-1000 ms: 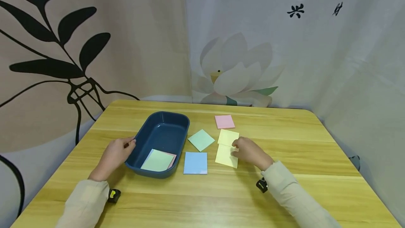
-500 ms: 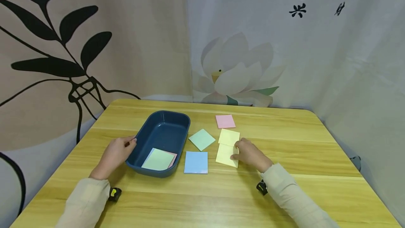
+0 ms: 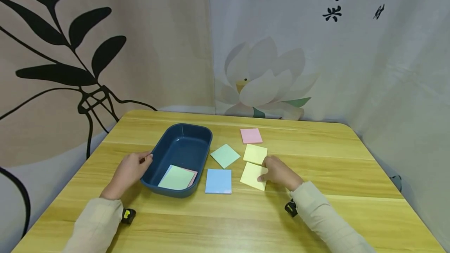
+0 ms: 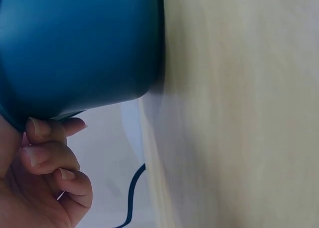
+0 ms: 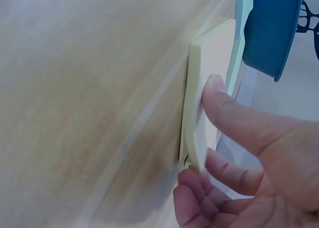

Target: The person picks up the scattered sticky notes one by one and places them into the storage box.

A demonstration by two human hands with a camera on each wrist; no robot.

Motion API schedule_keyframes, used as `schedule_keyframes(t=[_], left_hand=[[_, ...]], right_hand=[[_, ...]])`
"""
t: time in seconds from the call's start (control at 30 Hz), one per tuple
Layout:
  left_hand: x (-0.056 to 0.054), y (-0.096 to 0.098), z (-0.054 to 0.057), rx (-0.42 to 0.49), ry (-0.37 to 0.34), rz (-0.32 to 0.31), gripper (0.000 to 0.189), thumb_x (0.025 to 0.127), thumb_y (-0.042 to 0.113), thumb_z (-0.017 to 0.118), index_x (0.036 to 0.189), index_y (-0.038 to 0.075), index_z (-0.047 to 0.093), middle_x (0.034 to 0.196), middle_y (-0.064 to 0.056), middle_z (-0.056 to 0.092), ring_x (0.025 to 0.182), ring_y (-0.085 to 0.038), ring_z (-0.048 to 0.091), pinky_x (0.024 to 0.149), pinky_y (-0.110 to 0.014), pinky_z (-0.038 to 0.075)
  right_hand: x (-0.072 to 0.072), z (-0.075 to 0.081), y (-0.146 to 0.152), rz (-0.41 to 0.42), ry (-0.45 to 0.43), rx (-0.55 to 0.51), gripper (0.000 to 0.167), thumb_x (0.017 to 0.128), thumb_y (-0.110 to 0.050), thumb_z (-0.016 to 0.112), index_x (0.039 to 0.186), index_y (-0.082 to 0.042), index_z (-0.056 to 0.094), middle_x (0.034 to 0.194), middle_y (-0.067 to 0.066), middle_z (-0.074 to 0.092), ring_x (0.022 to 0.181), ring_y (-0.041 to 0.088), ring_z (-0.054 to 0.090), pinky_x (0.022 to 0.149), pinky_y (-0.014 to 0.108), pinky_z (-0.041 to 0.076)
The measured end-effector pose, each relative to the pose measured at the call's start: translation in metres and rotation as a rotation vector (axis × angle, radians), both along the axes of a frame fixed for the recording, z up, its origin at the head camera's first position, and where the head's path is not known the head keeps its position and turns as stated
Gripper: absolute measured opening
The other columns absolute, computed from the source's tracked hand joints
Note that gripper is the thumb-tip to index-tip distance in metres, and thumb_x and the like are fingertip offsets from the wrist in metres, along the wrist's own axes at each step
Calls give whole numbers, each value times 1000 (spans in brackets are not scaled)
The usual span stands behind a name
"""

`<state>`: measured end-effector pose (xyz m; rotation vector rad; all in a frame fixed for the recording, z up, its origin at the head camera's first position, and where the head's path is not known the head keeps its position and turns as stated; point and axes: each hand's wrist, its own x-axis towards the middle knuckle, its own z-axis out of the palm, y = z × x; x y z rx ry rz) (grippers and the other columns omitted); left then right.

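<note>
In the head view, my left hand (image 3: 128,173) pinches the left rim of a dark blue rectangular basin (image 3: 181,147). The left wrist view shows curled fingers (image 4: 52,156) under that rim. My right hand (image 3: 281,173) grips the right edge of a yellow sticky note pad (image 3: 251,174). From the right wrist, the thumb (image 5: 217,88) lies on the pad's face and fingers are at its slightly bent, raised edge. Just beyond lies a second yellow pad (image 3: 254,154). Inside the basin, a pale green sticky note pad (image 3: 177,177) partly covers pink and blue ones.
Between basin and yellow pads lie a green pad (image 3: 225,155), turned cornerwise, and a blue pad (image 3: 218,181). A pink pad (image 3: 251,136) sits farther back. The wooden table (image 3: 225,221) ends at a printed curtain (image 3: 168,50).
The lower yellow pad has shifted slightly toward me, and a gap now parts it from the upper yellow pad. My left hand keeps its place on the basin rim.
</note>
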<state>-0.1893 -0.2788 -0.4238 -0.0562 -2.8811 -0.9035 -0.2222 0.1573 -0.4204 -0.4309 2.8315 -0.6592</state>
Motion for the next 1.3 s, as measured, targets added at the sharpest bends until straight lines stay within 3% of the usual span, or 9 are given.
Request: schedule_keyframes(t=[0.17, 0.37, 0.6, 0.83, 1.17, 1.3], left_hand=[[1, 0, -1, -4, 2, -3, 43, 100, 22, 46, 131, -8, 54, 53, 0, 39, 44, -13, 36, 40, -25, 31], [1, 1, -2, -11, 13, 2, 43, 100, 21, 46, 130, -8, 55, 54, 0, 40, 45, -13, 37, 41, -26, 31], [1, 1, -2, -13, 8, 7, 43, 100, 21, 46, 131, -8, 54, 54, 0, 41, 45, -13, 37, 41, -26, 32], [1, 0, -3, -12, 6, 4, 44, 100, 22, 46, 131, -8, 54, 53, 0, 40, 44, -13, 36, 41, -26, 31], [0, 0, -2, -13, 5, 6, 44, 100, 23, 46, 131, -7, 55, 52, 0, 39, 43, -13, 36, 40, -26, 31], [0, 0, -2, -15, 14, 2, 44, 100, 22, 46, 130, -8, 55, 51, 0, 39, 42, -13, 35, 40, -26, 30]], right_hand=[[1, 0, 1, 8, -20, 27, 53, 76, -18, 81, 116, 11, 60, 111, 18, 58, 105, 29, 53, 90, 42, 47], [1, 0, -1, 8, -18, 39, 54, 75, -18, 81, 116, 10, 60, 109, 17, 56, 96, 24, 53, 87, 40, 48], [-3, 1, -5, 22, -34, 33, 35, 73, -14, 82, 99, 4, 65, 94, 11, 61, 84, 21, 53, 75, 35, 47], [-4, 6, -7, 37, -65, 66, 48, 75, -15, 81, 112, 8, 60, 110, 19, 63, 105, 34, 59, 90, 44, 49], [-3, 6, -3, 26, -29, 22, 43, 75, -14, 82, 107, 5, 60, 109, 16, 63, 94, 24, 58, 83, 40, 48], [-1, 8, -2, 34, -8, 4, 34, 78, -10, 79, 103, 5, 61, 100, 14, 63, 84, 20, 54, 76, 37, 46]])
